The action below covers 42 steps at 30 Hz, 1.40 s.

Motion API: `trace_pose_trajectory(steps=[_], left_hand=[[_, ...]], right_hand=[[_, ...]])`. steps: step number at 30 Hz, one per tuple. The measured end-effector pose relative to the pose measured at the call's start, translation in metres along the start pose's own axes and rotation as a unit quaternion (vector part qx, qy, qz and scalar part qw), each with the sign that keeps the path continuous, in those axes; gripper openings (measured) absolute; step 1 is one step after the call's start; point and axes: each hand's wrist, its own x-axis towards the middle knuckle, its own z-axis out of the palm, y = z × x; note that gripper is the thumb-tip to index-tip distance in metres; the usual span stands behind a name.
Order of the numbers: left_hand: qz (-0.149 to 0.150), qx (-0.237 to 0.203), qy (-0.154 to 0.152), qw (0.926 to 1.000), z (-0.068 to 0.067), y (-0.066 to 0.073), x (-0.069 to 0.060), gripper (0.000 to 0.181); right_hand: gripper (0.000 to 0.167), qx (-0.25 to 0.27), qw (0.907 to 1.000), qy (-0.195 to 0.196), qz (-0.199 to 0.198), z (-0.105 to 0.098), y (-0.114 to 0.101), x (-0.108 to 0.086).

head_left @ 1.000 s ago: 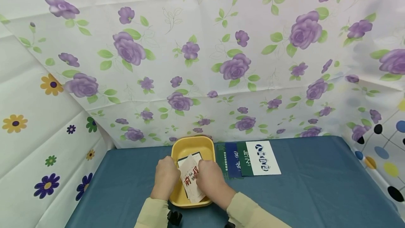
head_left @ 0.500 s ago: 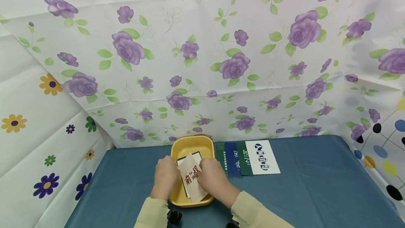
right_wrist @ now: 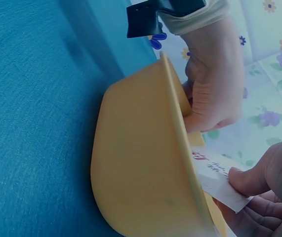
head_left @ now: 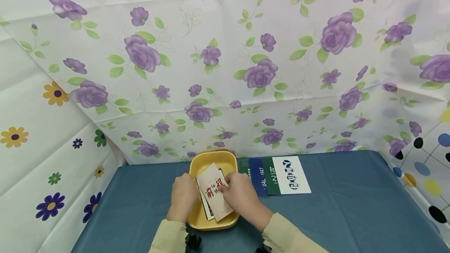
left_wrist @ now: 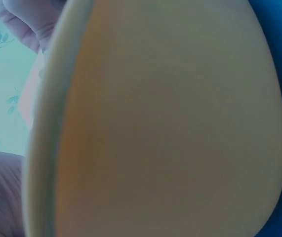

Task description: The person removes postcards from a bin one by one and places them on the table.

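My right hand [head_left: 242, 194] pinches a cream card [head_left: 212, 196] with red and black characters, thumb on its face, in the head view. That card lies slantwise over the yellow plastic basin [head_left: 230, 158]. Beneath it shows part of a white card with a dark edge [head_left: 208, 211]. My left hand [head_left: 184, 197] has curled fingers at the basin's left side. In the right wrist view the left hand [right_wrist: 212, 91] reaches over the rim; its fingertips are hidden. The left wrist view shows mostly the basin's outer wall [left_wrist: 170, 123].
Overlapping cards or booklets in green, blue and white [head_left: 291, 175] lie right of the basin on the blue tablecloth [head_left: 344, 206]. A purple-flowered sheet [head_left: 225, 89] stands right behind the basin, with another patterned sheet [head_left: 31, 159] at the left.
The cream card now lies flatter and more of its face shows, with its top edge farther up. My right hand has shifted slightly to the right. The left hand has barely moved.
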Motion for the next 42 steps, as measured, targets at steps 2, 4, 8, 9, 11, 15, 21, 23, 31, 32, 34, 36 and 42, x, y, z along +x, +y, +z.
trace_pose_trajectory(steps=[2,4,8,9,11,15,21,23,31,32,34,36,42], left_hand=[[-0.004,0.002,-0.001,1.0,0.0,0.0,0.001,0.01],[-0.011,0.002,-0.002,0.9999,0.001,0.0,0.001,0.009],[-0.022,0.001,-0.005,0.9998,0.001,0.002,0.001,0.006],[-0.023,0.0,-0.005,0.9997,0.001,0.002,0.001,0.006],[-0.022,0.0,-0.003,0.9998,0.001,0.002,0.001,0.005],[-0.015,0.001,0.004,0.9999,0.001,0.001,0.002,0.007],[-0.021,0.001,0.005,0.9998,0.001,0.001,0.002,0.006],[-0.023,-0.001,0.005,0.9997,0.002,0.001,0.001,0.006],[-0.017,-0.008,0.005,0.9998,0.0,0.002,-0.002,0.004],[-0.017,-0.009,0.006,0.9998,0.0,0.002,-0.002,0.004],[-0.016,-0.009,0.008,0.9998,0.0,0.003,-0.002,0.004],[-0.019,-0.007,0.009,0.9997,0.0,0.003,-0.002,0.004],[-0.024,-0.005,0.013,0.9996,0.001,0.003,-0.001,0.004]], right_hand=[[0.016,0.005,1.0,0.005,0.0,-0.003,0.001,0.0],[0.015,0.011,0.9999,0.012,0.003,-0.006,0.001,0.0],[0.015,0.015,0.9994,0.03,0.004,-0.01,0.003,0.001],[0.015,0.015,0.9993,0.035,0.004,-0.011,0.004,0.001],[0.015,0.018,0.9989,0.044,0.003,-0.013,0.005,0.001],[0.017,0.021,0.998,0.06,-0.001,-0.016,0.008,0.001],[0.02,0.029,0.9966,0.077,-0.002,-0.023,0.014,0.001],[0.02,0.03,0.9961,0.083,-0.004,-0.026,0.016,0.002],[0.017,0.03,0.9939,0.106,-0.009,-0.039,0.026,0.002],[0.017,0.031,0.9936,0.108,-0.008,-0.041,0.027,0.002],[0.017,0.036,0.9929,0.113,-0.006,-0.045,0.028,0.001],[0.016,0.037,0.9923,0.119,-0.006,-0.048,0.03,0.001],[0.015,0.042,0.9903,0.133,-0.003,-0.054,0.036,0.001]])
